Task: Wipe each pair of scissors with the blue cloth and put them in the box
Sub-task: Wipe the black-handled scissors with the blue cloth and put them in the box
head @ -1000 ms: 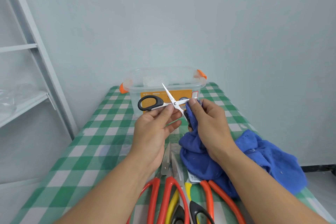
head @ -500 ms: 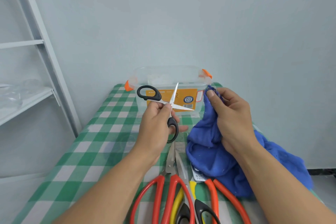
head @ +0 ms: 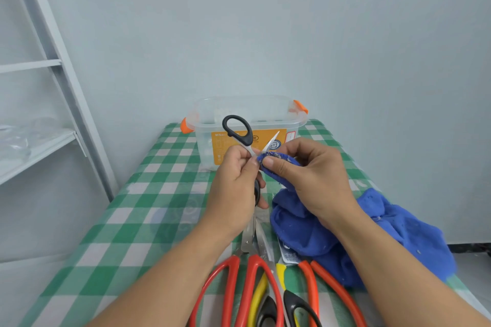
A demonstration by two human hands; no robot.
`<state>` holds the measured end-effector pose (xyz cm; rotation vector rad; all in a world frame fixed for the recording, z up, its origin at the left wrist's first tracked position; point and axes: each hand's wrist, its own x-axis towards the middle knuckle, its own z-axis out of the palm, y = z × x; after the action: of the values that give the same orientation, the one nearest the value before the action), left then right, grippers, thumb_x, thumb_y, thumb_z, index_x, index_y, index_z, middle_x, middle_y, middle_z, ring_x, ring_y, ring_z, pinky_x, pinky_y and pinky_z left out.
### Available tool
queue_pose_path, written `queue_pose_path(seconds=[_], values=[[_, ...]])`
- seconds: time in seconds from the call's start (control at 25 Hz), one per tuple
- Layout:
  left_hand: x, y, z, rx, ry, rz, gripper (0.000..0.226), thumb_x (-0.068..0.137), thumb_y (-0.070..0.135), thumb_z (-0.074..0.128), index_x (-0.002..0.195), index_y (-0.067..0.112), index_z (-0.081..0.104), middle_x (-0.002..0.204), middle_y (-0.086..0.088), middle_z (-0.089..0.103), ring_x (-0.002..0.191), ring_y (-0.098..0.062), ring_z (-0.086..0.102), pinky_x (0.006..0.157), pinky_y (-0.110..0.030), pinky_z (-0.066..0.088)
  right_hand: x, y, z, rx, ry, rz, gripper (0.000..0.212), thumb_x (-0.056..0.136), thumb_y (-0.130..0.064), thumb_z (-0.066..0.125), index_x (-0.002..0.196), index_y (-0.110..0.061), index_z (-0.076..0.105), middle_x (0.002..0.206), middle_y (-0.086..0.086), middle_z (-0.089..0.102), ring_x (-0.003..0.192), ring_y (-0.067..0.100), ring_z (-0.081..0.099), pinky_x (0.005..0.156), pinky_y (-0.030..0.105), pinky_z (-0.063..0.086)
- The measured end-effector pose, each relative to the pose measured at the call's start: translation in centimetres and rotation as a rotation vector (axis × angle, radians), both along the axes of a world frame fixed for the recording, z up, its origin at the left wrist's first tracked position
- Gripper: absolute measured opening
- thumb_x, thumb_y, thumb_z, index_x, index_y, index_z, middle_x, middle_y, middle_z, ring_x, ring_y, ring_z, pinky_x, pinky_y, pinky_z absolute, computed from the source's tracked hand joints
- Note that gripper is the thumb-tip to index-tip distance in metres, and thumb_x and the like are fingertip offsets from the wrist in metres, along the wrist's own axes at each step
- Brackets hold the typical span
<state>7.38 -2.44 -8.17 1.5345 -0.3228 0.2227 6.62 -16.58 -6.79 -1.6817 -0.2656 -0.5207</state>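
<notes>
Pale blue-grey wall (head: 265, 21) fills the head view, with a white shelf (head: 34, 146) at the left. Below it, the bench (head: 148, 194) is covered in green-and-white check.

At the far end of the bench stands the clear box (head: 249, 114), with orange clips at its ends and an orange label on the front.

My left hand (head: 233, 194) is curled round the black-handled scissors (head: 247, 138), holding them up in front of the box. One handle loop stands above my fingers, and the other sits low against my palm. The blades are spread, and one tip points up and to the right across the label.

My right hand (head: 316, 180) pinches a fold of the blue cloth (head: 305, 228) between thumb and forefinger, right at the blades and touching my left fingertips. I cannot tell how much of the second blade is inside the fold. The rest of the cloth hangs down and lies heaped on the right side of the bench.

Nearest me, more pairs lie side by side with their blades pointing toward the box: red-handled scissors (head: 253, 263), a yellow-and-black pair (head: 280, 273) and orange-handled scissors (head: 312, 287), whose blades are partly under the cloth.
</notes>
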Motion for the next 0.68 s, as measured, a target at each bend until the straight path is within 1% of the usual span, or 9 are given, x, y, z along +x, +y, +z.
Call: queue_pose_path(seconds=[0.12,0.24,0.32,0.48,0.6,0.68], values=[[-0.20,-0.14,0.00,0.001,-0.013,-0.012,0.012,0.106,0.008,0.043,0.098,0.006,0.052,0.065,-0.004,0.054,0.057,-0.021,0.050,0.045,-0.031,0.047,0.04,0.12,0.08,0.005,0.024,-0.017,0.023,0.075,-0.021,0.087,0.078,-0.004,0.071,0.073,0.022,0.066,0.063,0.017,0.051,0.060,0.028,0.043],[-0.58,-0.11,0.35,-0.047,0.031,-0.034,0.013,0.104,0.002,0.039,0.097,0.002,0.050,0.068,-0.013,0.053,0.049,-0.024,0.048,0.041,-0.024,0.042,0.30,0.37,0.13,0.041,0.107,0.012,0.032,0.074,-0.022,0.088,0.078,0.002,0.067,0.064,0.007,0.061,0.057,0.009,0.051,0.054,0.019,0.042],[-0.79,-0.11,0.51,-0.073,0.067,-0.040,0.014,0.103,-0.001,0.037,0.097,0.001,0.050,0.067,-0.015,0.053,0.043,-0.025,0.046,0.039,-0.022,0.039,0.55,0.34,0.06,0.059,0.173,0.040,0.035,0.075,-0.024,0.087,0.079,0.004,0.066,0.062,0.002,0.060,0.054,0.008,0.050,0.052,0.017,0.042],[-0.54,-0.14,0.69,-0.060,0.083,-0.021,0.017,0.103,0.000,0.039,0.091,0.004,0.050,0.062,-0.014,0.051,0.040,-0.023,0.041,0.037,-0.025,0.037,0.69,0.47,-0.09,0.048,0.193,0.055,0.037,0.082,-0.027,0.082,0.076,0.005,0.065,0.059,0.004,0.052,0.054,0.012,0.043,0.050,0.019,0.038],[-0.48,-0.40,0.74,-0.052,0.090,-0.011,0.018,0.102,0.000,0.040,0.087,0.005,0.047,0.059,-0.013,0.050,0.040,-0.022,0.038,0.037,-0.025,0.035,0.69,0.68,-0.20,0.049,0.160,0.012,0.037,0.085,-0.027,0.079,0.076,0.007,0.066,0.061,0.011,0.050,0.055,0.015,0.042,0.050,0.021,0.037],[-0.51,-0.46,0.72,-0.048,0.088,-0.008,0.018,0.102,0.000,0.040,0.086,0.006,0.046,0.058,-0.012,0.051,0.040,-0.022,0.038,0.037,-0.026,0.035,0.76,0.73,-0.30,0.053,0.125,-0.018,0.041,0.086,-0.029,0.078,0.077,0.009,0.065,0.062,0.012,0.048,0.057,0.016,0.041,0.052,0.022,0.036]])
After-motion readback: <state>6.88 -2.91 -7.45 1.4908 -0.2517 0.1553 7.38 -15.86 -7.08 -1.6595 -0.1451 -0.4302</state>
